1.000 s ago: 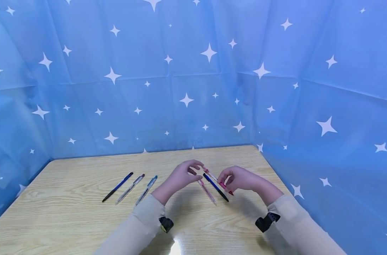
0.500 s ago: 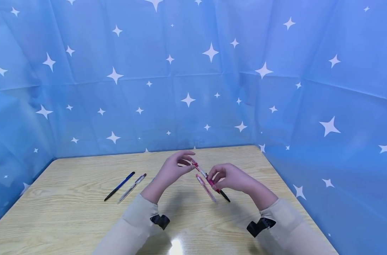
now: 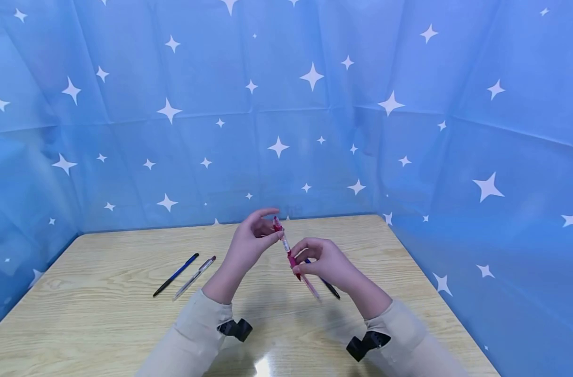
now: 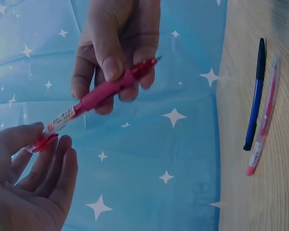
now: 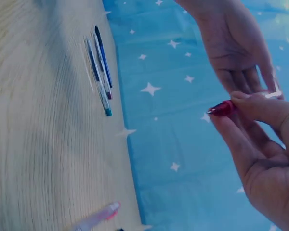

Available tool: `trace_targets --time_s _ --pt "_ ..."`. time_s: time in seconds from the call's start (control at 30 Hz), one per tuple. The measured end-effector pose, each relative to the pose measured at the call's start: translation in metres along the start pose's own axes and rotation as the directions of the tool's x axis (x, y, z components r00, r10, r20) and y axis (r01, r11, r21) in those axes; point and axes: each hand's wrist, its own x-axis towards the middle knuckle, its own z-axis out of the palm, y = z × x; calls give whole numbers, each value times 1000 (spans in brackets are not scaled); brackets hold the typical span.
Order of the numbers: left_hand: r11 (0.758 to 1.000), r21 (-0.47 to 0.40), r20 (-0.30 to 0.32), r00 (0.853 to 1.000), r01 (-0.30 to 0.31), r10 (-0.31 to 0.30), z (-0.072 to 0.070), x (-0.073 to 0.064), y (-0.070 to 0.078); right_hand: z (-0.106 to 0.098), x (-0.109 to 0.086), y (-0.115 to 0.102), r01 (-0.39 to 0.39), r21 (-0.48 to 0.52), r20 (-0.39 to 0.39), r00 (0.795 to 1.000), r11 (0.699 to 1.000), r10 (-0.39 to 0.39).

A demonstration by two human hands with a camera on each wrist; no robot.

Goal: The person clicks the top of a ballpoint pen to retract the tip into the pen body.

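A red ballpoint pen with a pink grip is held in the air between both hands, tilted, its metal tip showing in both wrist views. My left hand pinches the clip end between thumb and fingers. Around the grip near the tip, my right hand closes thumb and fingers. On the table below lie a pink pen and a blue pen with a black end, side by side; the hands and held pen partly cover them in the head view.
Left on the wooden table lie a blue-and-black pen and a clear pen. Beside them, a teal-ended pen shows in the right wrist view, hidden by the left arm in the head view. Blue star-patterned cloth hangs around the table.
Both hands have moved left and slightly up with the red pen, which now stands steeper in the head view. The left arm has come to cover the teal-ended pen.
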Motion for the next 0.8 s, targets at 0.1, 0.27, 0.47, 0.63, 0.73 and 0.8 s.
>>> trace_targets --time_s 0.1,0.27,0.47,0.63,0.73,0.8 --pt "995 -98 -21 1000 1 -3 1 -2 4 5 2 0 21 30 -27 999 999 -20" --pt "981 -192 -57 998 -12 1 2 -4 8 13 4 -1 47 90 -53 998 995 -42" --pt "980 -188 -88 995 -58 42 2 -7 10 21 5 -4 73 155 -68 996 985 -63" --pt "981 -184 -94 995 -54 37 1 -9 10 24 7 -3 87 177 -78 994 980 -74" --pt "979 -200 -97 995 -44 25 0 -9 10 24 7 -2 91 177 -77 994 980 -78" --pt "978 -206 -100 995 -36 15 0 -10 11 25 7 -3 95 179 -77 994 979 -82"
